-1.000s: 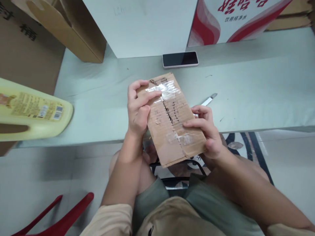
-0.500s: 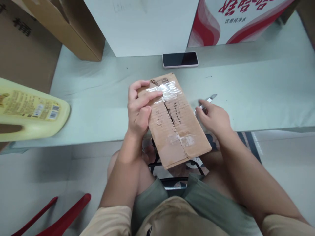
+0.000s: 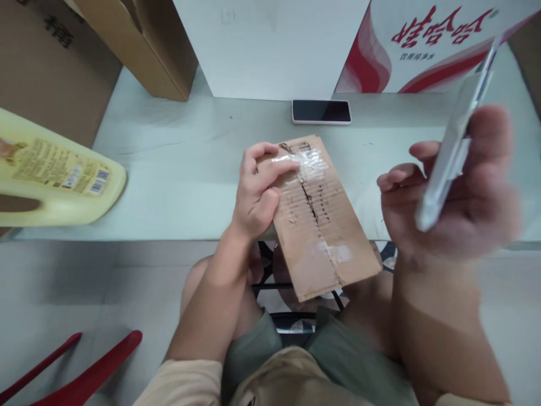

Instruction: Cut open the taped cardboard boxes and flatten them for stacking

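A flat brown cardboard box (image 3: pixel 327 237) lies tilted at the table's front edge, its near end sticking out over my lap. Clear tape crosses its far end, and a torn slit runs along the middle. My left hand (image 3: pixel 257 194) grips the box's left side, fingers on the taped top. Raised to the right of the box is my right hand (image 3: pixel 452 208), palm turned up and slightly blurred. It holds a white utility knife (image 3: pixel 450 146), pointing up and away from the box; whether the blade is out is hard to see.
A phone (image 3: pixel 321 112) lies behind the box, before a white carton (image 3: pixel 270 51). A red-and-white carton (image 3: pixel 406 67) stands at back right. On the left are a yellow jug (image 3: pixel 63 175) and brown cartons (image 3: pixel 164 62). Red chair legs (image 3: pixel 105 366) show on the floor.
My right hand has lifted the utility knife up and right, away from the box's edge, and turned palm up. My left hand keeps its grip on the box. The view has shifted slightly.
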A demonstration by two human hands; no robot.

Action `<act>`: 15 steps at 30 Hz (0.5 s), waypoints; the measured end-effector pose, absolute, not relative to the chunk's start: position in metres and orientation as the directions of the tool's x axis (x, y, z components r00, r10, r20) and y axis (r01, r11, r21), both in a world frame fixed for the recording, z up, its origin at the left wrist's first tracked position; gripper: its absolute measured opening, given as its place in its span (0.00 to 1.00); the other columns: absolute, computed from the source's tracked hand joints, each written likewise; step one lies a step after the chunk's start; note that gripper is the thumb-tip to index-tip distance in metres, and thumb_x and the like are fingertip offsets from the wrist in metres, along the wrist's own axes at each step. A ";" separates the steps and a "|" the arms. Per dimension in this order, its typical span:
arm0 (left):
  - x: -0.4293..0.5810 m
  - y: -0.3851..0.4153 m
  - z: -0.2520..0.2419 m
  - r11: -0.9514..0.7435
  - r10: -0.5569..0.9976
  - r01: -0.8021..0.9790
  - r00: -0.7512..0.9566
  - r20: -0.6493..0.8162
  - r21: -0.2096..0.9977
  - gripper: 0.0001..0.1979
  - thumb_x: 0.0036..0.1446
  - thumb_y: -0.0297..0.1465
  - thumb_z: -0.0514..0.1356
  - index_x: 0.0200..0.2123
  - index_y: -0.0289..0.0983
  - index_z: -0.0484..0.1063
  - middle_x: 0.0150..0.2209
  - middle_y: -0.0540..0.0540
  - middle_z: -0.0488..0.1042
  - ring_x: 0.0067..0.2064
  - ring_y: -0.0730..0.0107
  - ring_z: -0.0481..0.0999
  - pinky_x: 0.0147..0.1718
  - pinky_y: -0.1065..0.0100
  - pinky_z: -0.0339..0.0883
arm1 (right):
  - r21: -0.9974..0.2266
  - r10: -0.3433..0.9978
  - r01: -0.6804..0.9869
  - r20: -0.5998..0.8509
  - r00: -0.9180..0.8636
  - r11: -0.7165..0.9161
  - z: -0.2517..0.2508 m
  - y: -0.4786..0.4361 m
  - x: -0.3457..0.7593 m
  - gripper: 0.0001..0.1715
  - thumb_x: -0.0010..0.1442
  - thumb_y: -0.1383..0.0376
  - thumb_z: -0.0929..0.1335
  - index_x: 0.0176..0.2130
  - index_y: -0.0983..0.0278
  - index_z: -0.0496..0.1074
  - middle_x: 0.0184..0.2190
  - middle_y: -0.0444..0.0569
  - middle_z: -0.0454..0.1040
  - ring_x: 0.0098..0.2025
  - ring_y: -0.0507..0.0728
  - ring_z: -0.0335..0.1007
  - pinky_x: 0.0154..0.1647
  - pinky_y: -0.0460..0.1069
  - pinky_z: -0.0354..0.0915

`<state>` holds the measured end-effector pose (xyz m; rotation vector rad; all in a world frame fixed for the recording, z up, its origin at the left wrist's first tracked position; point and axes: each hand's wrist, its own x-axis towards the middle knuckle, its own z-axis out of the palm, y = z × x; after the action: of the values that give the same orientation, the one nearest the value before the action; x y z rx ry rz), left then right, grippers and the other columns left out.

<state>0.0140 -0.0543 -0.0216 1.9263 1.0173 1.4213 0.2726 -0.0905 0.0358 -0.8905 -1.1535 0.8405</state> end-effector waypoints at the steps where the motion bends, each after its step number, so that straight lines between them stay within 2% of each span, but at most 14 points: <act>1: 0.015 -0.055 -0.022 -0.597 0.802 0.258 0.191 0.566 0.759 0.27 0.64 0.57 0.54 0.53 0.49 0.80 0.59 0.40 0.70 0.65 0.44 0.68 0.71 0.43 0.61 | -0.912 0.913 -0.101 0.381 0.147 0.397 0.043 -0.095 0.269 0.23 0.63 0.50 0.66 0.57 0.42 0.75 0.45 0.46 0.82 0.37 0.61 0.78 0.37 0.59 0.74; 3: 0.018 -0.055 -0.023 -0.643 0.766 0.268 0.248 0.593 0.718 0.26 0.66 0.53 0.52 0.60 0.51 0.76 0.60 0.41 0.70 0.64 0.47 0.69 0.69 0.43 0.63 | -0.918 0.923 -0.105 0.374 0.095 0.383 0.053 -0.103 0.262 0.25 0.62 0.43 0.66 0.56 0.43 0.76 0.46 0.47 0.82 0.36 0.62 0.78 0.37 0.60 0.74; 5: 0.020 -0.057 -0.022 -0.673 0.739 0.280 0.282 0.611 0.684 0.26 0.68 0.48 0.51 0.64 0.52 0.72 0.60 0.41 0.70 0.63 0.48 0.70 0.68 0.44 0.64 | -0.908 0.904 -0.067 0.402 0.147 0.414 0.056 -0.108 0.252 0.23 0.60 0.43 0.71 0.52 0.45 0.77 0.40 0.46 0.80 0.31 0.59 0.74 0.30 0.56 0.70; 8: 0.022 -0.060 -0.021 -0.692 0.722 0.295 0.293 0.627 0.659 0.23 0.68 0.43 0.51 0.61 0.50 0.75 0.61 0.41 0.69 0.63 0.48 0.70 0.67 0.45 0.65 | -0.894 0.861 0.080 0.447 0.244 0.442 0.056 -0.116 0.236 0.19 0.57 0.47 0.77 0.45 0.50 0.76 0.28 0.42 0.71 0.26 0.55 0.65 0.24 0.51 0.59; 10: 0.022 -0.061 -0.020 -0.691 0.723 0.298 0.285 0.630 0.658 0.22 0.67 0.42 0.52 0.58 0.50 0.78 0.61 0.40 0.69 0.63 0.47 0.70 0.67 0.44 0.65 | -0.889 0.848 0.159 0.457 0.268 0.429 0.056 -0.122 0.229 0.19 0.58 0.48 0.78 0.42 0.52 0.75 0.24 0.39 0.63 0.23 0.53 0.58 0.23 0.50 0.54; 12: 0.023 -0.062 -0.019 -0.684 0.730 0.302 0.278 0.625 0.664 0.21 0.68 0.43 0.52 0.57 0.50 0.78 0.61 0.40 0.69 0.63 0.47 0.70 0.67 0.44 0.65 | -0.878 0.827 0.219 0.475 0.301 0.425 0.057 -0.128 0.227 0.17 0.60 0.47 0.76 0.38 0.54 0.74 0.23 0.39 0.61 0.21 0.52 0.54 0.23 0.50 0.52; 15: 0.023 -0.062 -0.020 -0.665 0.747 0.320 0.271 0.607 0.675 0.23 0.68 0.47 0.51 0.56 0.50 0.79 0.61 0.39 0.70 0.63 0.46 0.70 0.67 0.42 0.65 | -0.861 0.816 0.324 0.488 0.310 0.392 0.056 -0.132 0.229 0.15 0.65 0.48 0.72 0.37 0.55 0.75 0.21 0.40 0.63 0.20 0.53 0.58 0.22 0.51 0.52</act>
<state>0.0233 -0.0618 -0.0198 2.1262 0.9632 1.3676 0.2288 -0.1324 0.0561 -1.1821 -1.2702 0.4522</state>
